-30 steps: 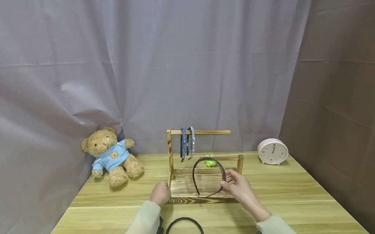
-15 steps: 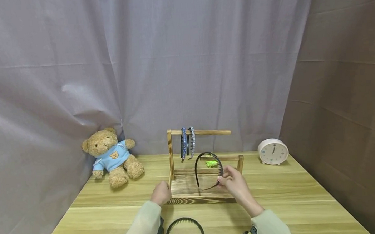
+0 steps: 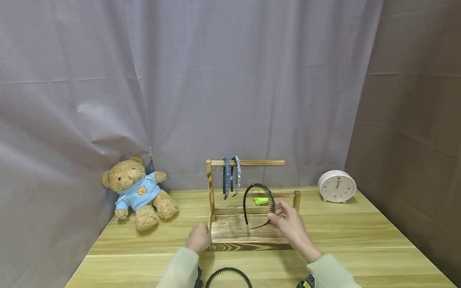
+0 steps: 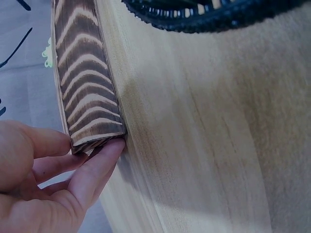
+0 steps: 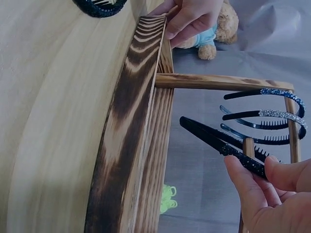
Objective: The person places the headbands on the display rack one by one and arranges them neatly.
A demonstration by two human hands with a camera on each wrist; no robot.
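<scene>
My right hand [image 3: 292, 229] pinches a black toothed headband [image 3: 245, 207] by its side, holding it upright above the base of a wooden rack [image 3: 256, 245]. In the right wrist view, the free end of the rack's lower bar [image 5: 248, 147] shows between the headband's two arms; whether it passes through I cannot tell. At the rack's left front corner, my left hand [image 3: 198, 237] grips the base's end between thumb and fingers. A blue glittery headband [image 3: 227, 177] and a silver glittery headband [image 3: 237, 175] hang on the upper bar [image 3: 263, 162].
Another black headband [image 3: 227, 269] lies on the table [image 3: 123, 274] near its front edge. A bright green item [image 3: 261, 201] hangs at the lower bar. A teddy bear [image 3: 140, 189] in a blue top sits left, a white clock [image 3: 337, 186] stands right, and grey cloth [image 3: 242, 73] hangs behind.
My right hand has lifted the black headband slightly and brought it farther back toward the lower bar, turning it somewhat. The left hand stays at the rack's corner.
</scene>
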